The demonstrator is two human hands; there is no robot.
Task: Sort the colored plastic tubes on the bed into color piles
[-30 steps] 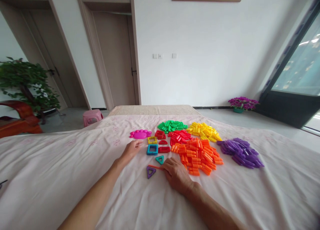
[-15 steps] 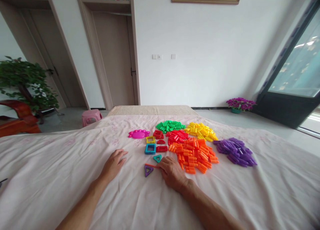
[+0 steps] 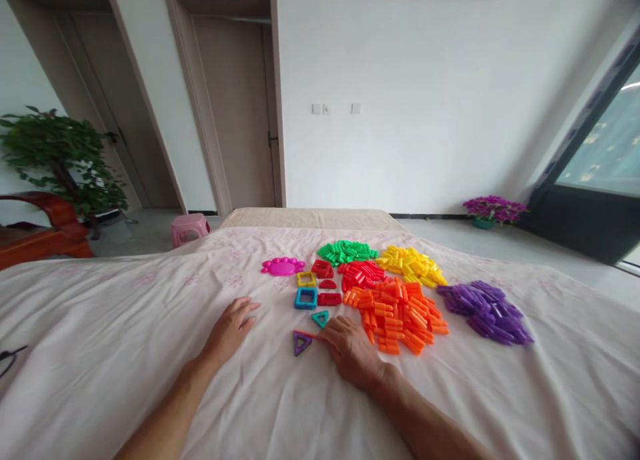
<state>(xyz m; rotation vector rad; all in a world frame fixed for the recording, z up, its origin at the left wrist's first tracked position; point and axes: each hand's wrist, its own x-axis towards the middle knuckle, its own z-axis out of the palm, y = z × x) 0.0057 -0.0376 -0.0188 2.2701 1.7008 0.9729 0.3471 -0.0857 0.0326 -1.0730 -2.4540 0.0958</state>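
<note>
My right hand (image 3: 353,350) rests low over the cloth, its fingers closed at one end of a thin orange-red piece (image 3: 306,333). That piece touches the top of a purple triangle (image 3: 301,343). Just above my fingertips lies a teal triangle (image 3: 321,319). My left hand (image 3: 233,330) lies on the cloth to the left with fingers apart, holding nothing. Beyond are a blue square (image 3: 305,298), a yellow square (image 3: 307,279), red shapes (image 3: 329,299) and a pink piece (image 3: 283,267). An orange pile (image 3: 400,313) sits right beside my right hand.
Red (image 3: 361,274), green (image 3: 347,253), yellow (image 3: 413,265) and purple (image 3: 486,311) piles lie farther back and right on the cloth (image 3: 240,407). A dark thin object (image 3: 13,357) lies at the left edge. A pink stool (image 3: 191,229) stands beyond the cloth.
The camera view has shifted slightly, moving the scene rightward. Both hands keep nearly the same places relative to the pieces.
</note>
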